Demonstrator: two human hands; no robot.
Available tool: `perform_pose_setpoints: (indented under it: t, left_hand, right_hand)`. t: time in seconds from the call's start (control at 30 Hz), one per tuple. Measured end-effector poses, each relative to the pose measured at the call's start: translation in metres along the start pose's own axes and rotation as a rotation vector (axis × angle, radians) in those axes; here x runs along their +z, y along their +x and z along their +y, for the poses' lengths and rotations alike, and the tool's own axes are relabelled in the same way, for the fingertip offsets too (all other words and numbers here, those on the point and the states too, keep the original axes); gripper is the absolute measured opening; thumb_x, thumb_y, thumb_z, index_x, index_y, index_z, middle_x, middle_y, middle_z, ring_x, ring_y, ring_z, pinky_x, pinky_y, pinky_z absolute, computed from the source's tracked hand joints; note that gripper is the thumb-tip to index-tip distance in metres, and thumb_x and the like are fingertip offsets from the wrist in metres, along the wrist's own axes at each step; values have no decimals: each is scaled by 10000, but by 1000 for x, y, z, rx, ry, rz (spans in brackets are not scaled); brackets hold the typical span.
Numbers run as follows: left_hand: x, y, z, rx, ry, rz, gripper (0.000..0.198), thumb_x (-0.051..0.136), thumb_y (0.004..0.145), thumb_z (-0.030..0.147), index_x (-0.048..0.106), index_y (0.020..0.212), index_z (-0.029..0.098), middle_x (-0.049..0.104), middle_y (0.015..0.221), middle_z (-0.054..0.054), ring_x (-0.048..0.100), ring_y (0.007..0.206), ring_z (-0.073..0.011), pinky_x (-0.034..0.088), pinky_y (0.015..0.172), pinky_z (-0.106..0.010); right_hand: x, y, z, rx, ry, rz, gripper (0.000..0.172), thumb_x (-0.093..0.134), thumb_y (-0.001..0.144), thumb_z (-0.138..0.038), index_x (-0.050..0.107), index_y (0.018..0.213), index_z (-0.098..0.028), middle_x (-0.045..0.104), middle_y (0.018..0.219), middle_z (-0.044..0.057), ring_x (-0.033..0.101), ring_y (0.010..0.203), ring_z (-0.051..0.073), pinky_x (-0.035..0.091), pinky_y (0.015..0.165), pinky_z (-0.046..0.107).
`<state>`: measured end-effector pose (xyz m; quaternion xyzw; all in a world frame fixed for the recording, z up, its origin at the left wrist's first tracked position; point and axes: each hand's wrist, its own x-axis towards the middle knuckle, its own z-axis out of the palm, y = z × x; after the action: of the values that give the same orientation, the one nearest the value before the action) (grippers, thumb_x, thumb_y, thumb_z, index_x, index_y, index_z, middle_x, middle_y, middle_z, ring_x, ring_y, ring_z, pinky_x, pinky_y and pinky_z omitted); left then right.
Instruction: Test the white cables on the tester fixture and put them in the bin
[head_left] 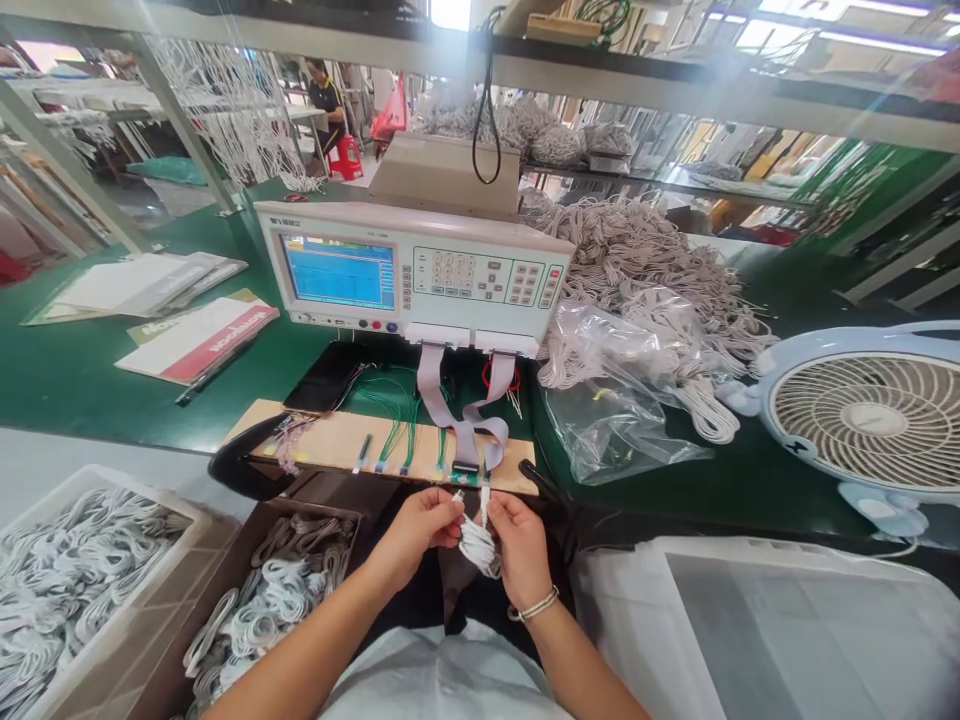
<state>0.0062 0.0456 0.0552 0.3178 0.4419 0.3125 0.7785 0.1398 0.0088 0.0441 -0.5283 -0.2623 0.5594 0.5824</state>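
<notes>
Both hands are close together in front of the wooden board (420, 450) at the table's front edge. My left hand (431, 522) pinches a small white connector (457, 496) on one end of a white cable. My right hand (519, 535) holds the other white plug (485, 503) upright, near the small green circuit board (463, 478); whether it touches a socket there I cannot tell. The coiled white cable bundle (478, 546) hangs between the hands. Grey ribbon cables (435, 385) run from the tester (412, 270), whose blue screen is lit, down to the board.
A black phone (326, 377) lies behind the board. Papers (195, 335) are at left, bagged cables (637, 340) and a fan (874, 415) at right. Cable-filled boxes (274, 600) stand lower left, a white plastic bin (750, 630) lower right. A person (326, 105) sits far back.
</notes>
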Motion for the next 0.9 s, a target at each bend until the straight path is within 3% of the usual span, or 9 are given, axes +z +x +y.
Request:
perform_pose_setpoints:
  t: [0.2, 0.4, 0.6, 0.73, 0.9]
  left_hand:
    - [15, 3, -13, 59, -264, 83, 222, 658, 603, 285, 506, 574, 125, 509, 523, 26, 445, 455, -43, 377, 462, -153]
    - [25, -1, -19, 109, -446, 116, 177, 668, 617, 247, 555, 636, 111, 549, 588, -2, 488, 498, -45, 428, 493, -136]
    - [22, 4, -14, 60, -327, 97, 198, 678, 597, 247, 544, 577, 103, 536, 520, 7, 458, 430, -38, 400, 416, -127]
    - [24, 3, -14, 109, -357, 169, 185, 669, 606, 248, 549, 591, 107, 537, 534, 17, 459, 441, -32, 397, 438, -125]
    - [25, 3, -20, 79, -355, 156, 177, 660, 616, 245, 547, 602, 110, 536, 540, 15, 466, 453, -41, 397, 446, -141]
  right_hand:
    - [-8, -5, -12, -77, -240, -48, 244, 591, 688, -341, 617, 829, -143, 611, 703, 24, 506, 592, 125, 406, 539, 223]
    - [-16, -15, -10, -102, -312, -75, 250, 547, 725, -361, 615, 855, -159, 625, 776, 39, 526, 652, 139, 419, 571, 230]
    - [-17, -16, -10, -91, -314, -91, 267, 550, 717, -381, 619, 848, -159, 614, 713, 23, 515, 601, 130, 405, 532, 221]
    - [-20, -16, -11, -94, -326, -98, 272, 541, 720, -388, 611, 829, -149, 603, 704, 31, 512, 597, 135, 410, 539, 232]
    - [-22, -17, -10, -97, -339, -84, 247, 546, 720, -369, 609, 816, -151, 597, 707, 32, 501, 595, 129, 399, 527, 224]
